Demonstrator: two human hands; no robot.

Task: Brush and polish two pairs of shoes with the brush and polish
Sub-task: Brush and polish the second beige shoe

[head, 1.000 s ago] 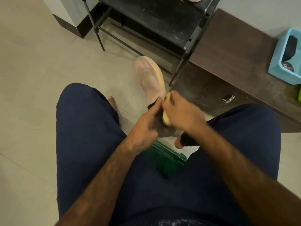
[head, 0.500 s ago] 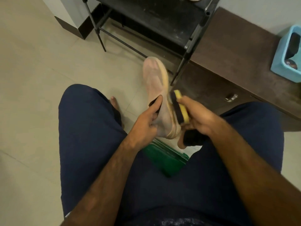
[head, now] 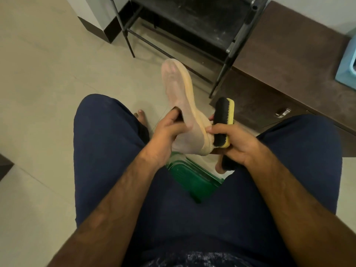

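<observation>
From the head view, looking down over the lap: the left hand (head: 169, 135) has the pale pink shoe (head: 179, 97) by its heel end, fingers (head: 183, 126) wrapped round the collar and the thumb tucked into the opening. The toe points away toward the black shoe rack (head: 192, 20), and the sole's edge is turned to the right. The shoe is up in the air between the knees, above a green plastic thing (head: 194, 180) that I can't identify.

On the other side, the right hand (head: 237, 145) is clenched round the brush (head: 224, 120). Its yellow back faces out and its black bristles are turned in, touching the shoe near the heel, right along the sole line. No polish tin is in sight from here.

This looks like the dry brushing stage on one shoe, so the job is early yet. To do it well, I'd say brace that left wrist so the shoe doesn't swivel. Lay the bristles flat against the upper, not just the corner, and sweep heel to toe in short strokes. The knit-looking fabric probably wants light pressure.
</observation>
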